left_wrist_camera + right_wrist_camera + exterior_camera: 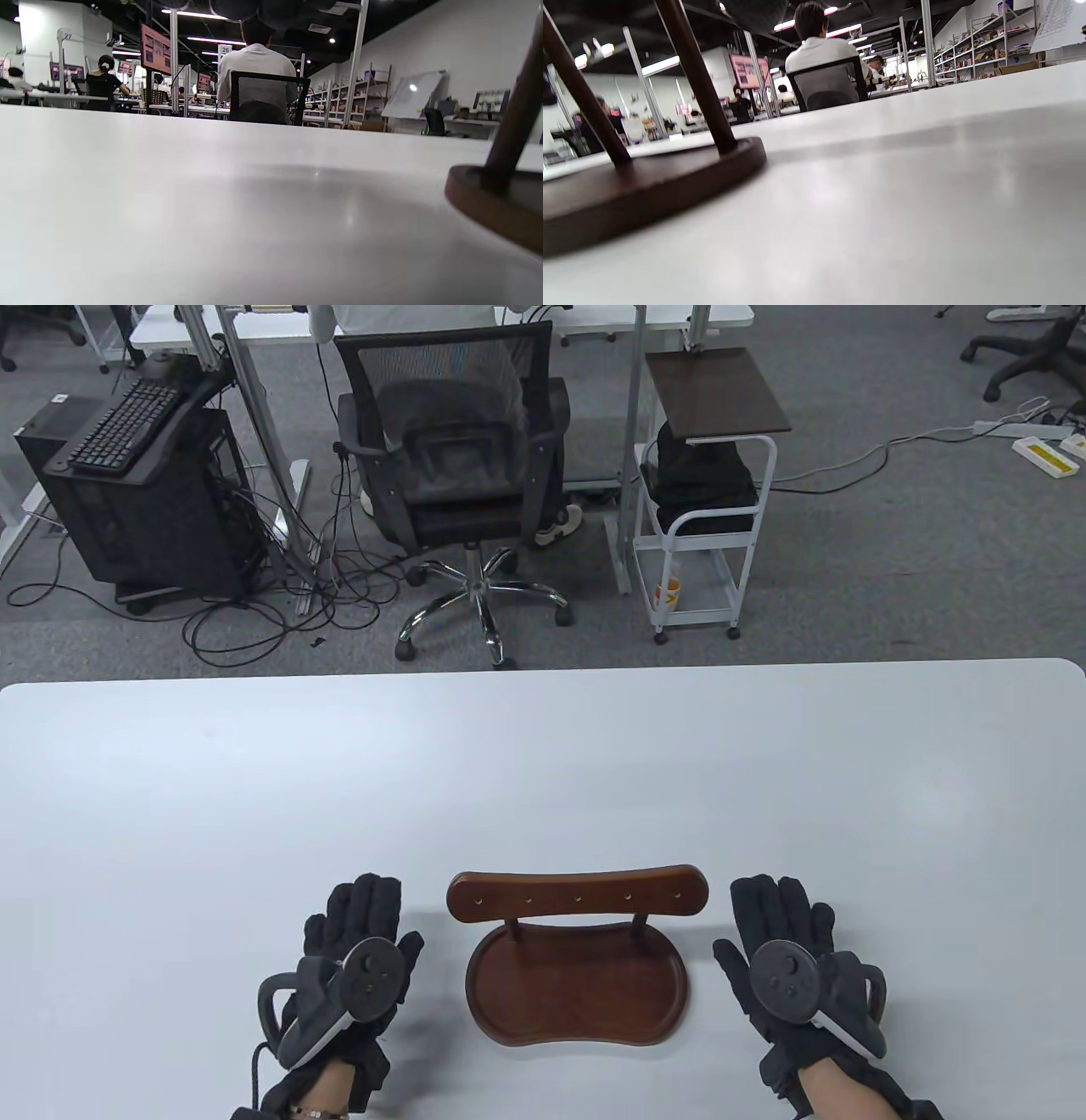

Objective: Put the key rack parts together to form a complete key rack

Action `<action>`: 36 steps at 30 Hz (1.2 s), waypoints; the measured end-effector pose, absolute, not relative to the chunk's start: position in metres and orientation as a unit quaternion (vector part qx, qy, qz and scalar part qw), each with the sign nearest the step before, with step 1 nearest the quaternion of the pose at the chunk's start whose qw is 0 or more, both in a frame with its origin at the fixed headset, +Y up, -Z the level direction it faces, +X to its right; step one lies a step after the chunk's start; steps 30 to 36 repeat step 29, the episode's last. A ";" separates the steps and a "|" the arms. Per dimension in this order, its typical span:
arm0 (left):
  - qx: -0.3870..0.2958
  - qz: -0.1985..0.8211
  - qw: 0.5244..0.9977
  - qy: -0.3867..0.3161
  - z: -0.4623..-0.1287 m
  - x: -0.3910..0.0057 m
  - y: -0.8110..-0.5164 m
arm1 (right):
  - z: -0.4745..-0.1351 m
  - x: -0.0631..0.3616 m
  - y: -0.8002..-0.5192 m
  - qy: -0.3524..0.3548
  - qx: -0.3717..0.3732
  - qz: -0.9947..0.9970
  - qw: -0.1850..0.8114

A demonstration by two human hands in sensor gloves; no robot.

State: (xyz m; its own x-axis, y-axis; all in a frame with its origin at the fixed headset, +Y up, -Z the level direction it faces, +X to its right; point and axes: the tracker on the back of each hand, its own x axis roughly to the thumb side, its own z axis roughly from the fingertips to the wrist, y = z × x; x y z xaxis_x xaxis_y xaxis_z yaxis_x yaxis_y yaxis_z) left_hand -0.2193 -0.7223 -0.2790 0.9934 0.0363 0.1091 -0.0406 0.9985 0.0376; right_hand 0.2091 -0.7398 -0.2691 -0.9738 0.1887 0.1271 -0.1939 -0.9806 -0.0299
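Observation:
A dark wooden key rack (577,950) stands near the table's front edge. It has an oval tray base (577,997), two thin posts and a curved top bar (577,892) with small holes. My left hand (361,929) rests flat on the table to the rack's left, fingers spread, holding nothing. My right hand (785,925) rests flat to the rack's right, also holding nothing. The left wrist view shows the base's edge (496,203) and one post (515,110). The right wrist view shows the base (649,182) and both posts (695,76). No fingers show in either wrist view.
The white table (543,780) stretches bare behind the rack. Beyond its far edge stand an office chair (458,475), a small white cart (704,509) and a computer tower (136,492) on the floor.

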 end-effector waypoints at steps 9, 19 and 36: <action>-0.006 -0.029 0.996 -0.080 -0.279 -0.207 -0.734 | -0.270 0.208 -0.747 -0.004 0.061 0.993 0.103; -0.013 -0.022 0.997 -0.078 -0.278 -0.207 -0.734 | -0.271 0.209 -0.747 -0.009 0.064 0.992 0.109; -0.022 -0.020 0.997 -0.076 -0.278 -0.207 -0.735 | -0.270 0.209 -0.748 -0.012 0.070 0.992 0.108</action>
